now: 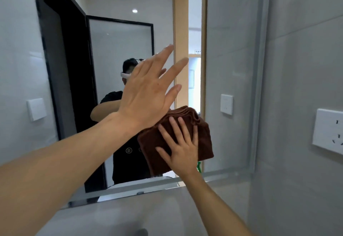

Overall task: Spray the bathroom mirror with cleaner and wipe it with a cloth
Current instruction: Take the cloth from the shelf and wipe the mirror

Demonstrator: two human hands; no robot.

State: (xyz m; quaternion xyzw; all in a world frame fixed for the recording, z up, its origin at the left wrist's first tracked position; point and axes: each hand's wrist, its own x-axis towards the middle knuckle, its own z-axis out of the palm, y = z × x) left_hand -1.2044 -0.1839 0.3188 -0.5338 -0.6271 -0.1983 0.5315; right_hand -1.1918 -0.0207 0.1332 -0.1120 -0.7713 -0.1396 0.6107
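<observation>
The bathroom mirror fills the wall ahead, its lower edge just above the counter. A folded brown cloth lies flat against the lower right of the glass. My right hand presses on the cloth with spread, straight fingers. My left hand is raised in front of the mirror above and left of the cloth, fingers straight and apart, holding nothing. A bit of green shows just below the cloth; I cannot tell what it is. No spray bottle is plainly visible.
A white wall socket sits on the grey wall to the right of the mirror. The mirror reflects a person in black, a black-framed door, a light switch and an open doorway. A dark fixture shows at the bottom edge.
</observation>
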